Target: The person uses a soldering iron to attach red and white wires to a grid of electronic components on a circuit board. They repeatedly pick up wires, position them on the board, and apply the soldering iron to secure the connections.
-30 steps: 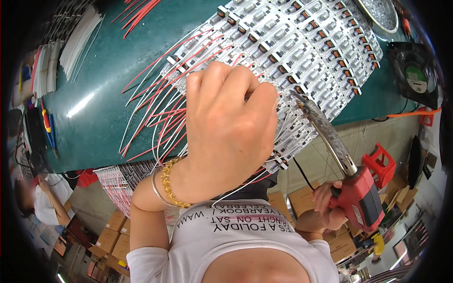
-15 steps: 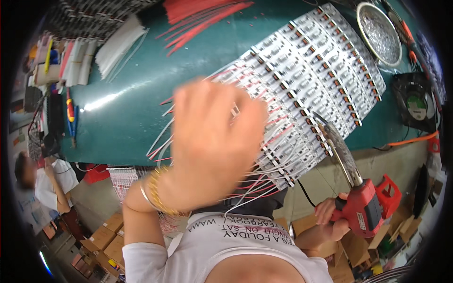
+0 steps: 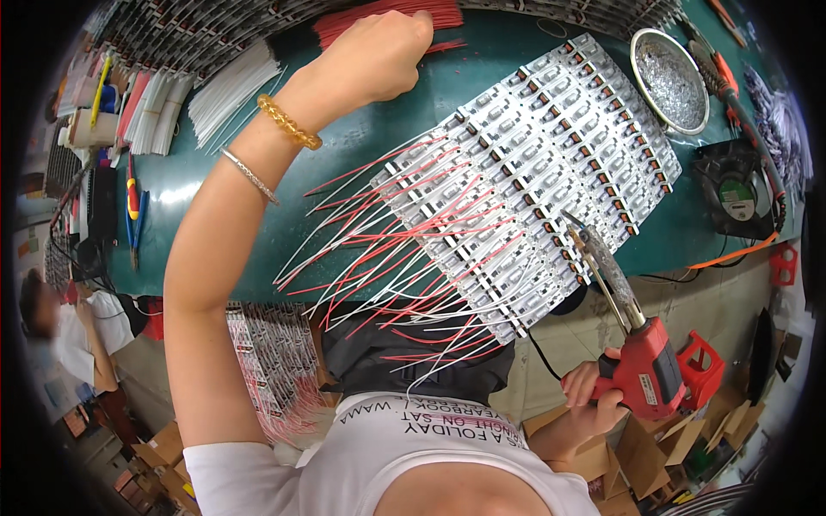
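My left hand [image 3: 383, 56] reaches across the table to a pile of red wires [image 3: 335, 27]. Its fingers are curled closed over the pile, and whatever they pinch is hidden. In my right hand [image 3: 594, 391] is a red soldering gun [image 3: 650, 374], gripped by the handle. Its metal tip points up and left over a panel of circuit boards [image 3: 551, 146] that lies slanted on the table. Many red and white wires [image 3: 396, 249] trail from the panel's left side, some hanging over the table's near edge.
A bundle of white wires [image 3: 231, 103] lies left of the red pile. Right of the panel stand a metal bowl [image 3: 671, 82] of shiny bits and a black fan [image 3: 734, 185]. A screwdriver [image 3: 132, 198] lies at left. Another person [image 3: 82, 335] sits at far left.
My left hand has moved from over the wired side of the panel, up and away to the red wire pile. The soldering gun has shifted slightly left; the panel now shows uncovered.
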Action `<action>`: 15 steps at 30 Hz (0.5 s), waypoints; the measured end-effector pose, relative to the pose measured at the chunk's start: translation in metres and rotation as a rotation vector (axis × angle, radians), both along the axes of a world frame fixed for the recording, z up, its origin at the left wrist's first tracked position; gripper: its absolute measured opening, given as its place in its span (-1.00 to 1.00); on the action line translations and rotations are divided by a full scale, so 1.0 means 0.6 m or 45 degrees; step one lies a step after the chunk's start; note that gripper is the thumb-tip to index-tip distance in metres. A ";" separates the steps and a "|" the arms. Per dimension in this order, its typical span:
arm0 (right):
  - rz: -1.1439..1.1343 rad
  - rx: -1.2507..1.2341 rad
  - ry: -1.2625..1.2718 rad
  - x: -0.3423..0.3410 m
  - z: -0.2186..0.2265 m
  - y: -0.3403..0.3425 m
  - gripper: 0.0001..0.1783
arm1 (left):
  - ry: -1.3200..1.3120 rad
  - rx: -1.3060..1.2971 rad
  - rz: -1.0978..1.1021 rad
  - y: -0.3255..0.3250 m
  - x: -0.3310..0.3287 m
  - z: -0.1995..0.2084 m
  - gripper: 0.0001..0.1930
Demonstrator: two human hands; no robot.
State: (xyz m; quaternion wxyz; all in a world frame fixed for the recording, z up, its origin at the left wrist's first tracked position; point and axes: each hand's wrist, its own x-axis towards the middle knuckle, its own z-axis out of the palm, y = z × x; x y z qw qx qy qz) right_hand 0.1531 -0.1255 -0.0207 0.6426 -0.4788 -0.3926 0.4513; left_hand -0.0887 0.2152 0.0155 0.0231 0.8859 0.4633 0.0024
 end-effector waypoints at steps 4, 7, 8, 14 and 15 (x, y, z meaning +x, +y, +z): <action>0.004 -0.001 0.033 -0.001 -0.002 0.002 -0.32 | -0.350 -0.059 -0.023 0.006 -0.034 -0.009 -0.78; -0.010 -0.005 0.018 -0.003 -0.004 0.001 -0.33 | -0.507 -0.121 0.009 0.005 -0.052 -0.016 -0.79; 0.002 -0.006 0.028 -0.003 -0.003 0.002 -0.33 | -0.545 -0.148 0.031 0.003 -0.054 -0.018 -0.79; -0.015 -0.014 0.047 -0.005 0.002 0.002 -0.31 | -1.038 -0.252 0.247 -0.043 -0.053 -0.002 -0.82; -0.028 -0.023 0.042 -0.004 0.005 0.000 -0.30 | -1.079 -0.233 0.246 -0.063 -0.044 0.005 -0.84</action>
